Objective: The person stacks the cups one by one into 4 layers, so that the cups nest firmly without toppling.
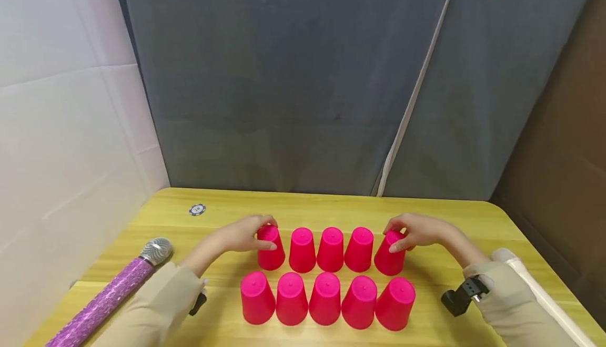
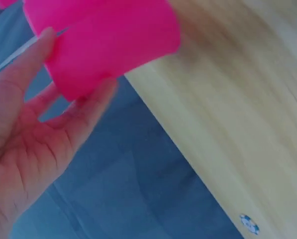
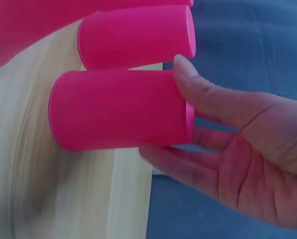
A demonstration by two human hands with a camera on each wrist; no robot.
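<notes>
Pink plastic cups stand upside down in two rows of five on the yellow wooden table (image 1: 454, 215). We see the left hand (image 1: 243, 234) curled over the top of the far-left cup (image 1: 271, 248), at ten o'clock from the middle of the group, thumb on the near side and fingers over the far side; in the left wrist view the fingertips (image 2: 96, 107) and thumb pinch that cup's (image 2: 103, 42) upper end. The right hand (image 1: 416, 230) grips the far-right cup (image 1: 389, 255), at two o'clock, the same way; in the right wrist view the thumb (image 3: 198, 89) and fingers close round the cup's (image 3: 118, 109) closed end, its rim apparently on the wood. Three more cups fill the far row between the hands, the middle cup (image 1: 330, 249) among them. The near row (image 1: 326, 298) lies at six o'clock, untouched. A purple glittery microphone (image 1: 111, 294) rests at eight o'clock, a small round chip (image 1: 197, 210) at eleven o'clock, and a white recorder (image 1: 539, 294) at four o'clock.
</notes>
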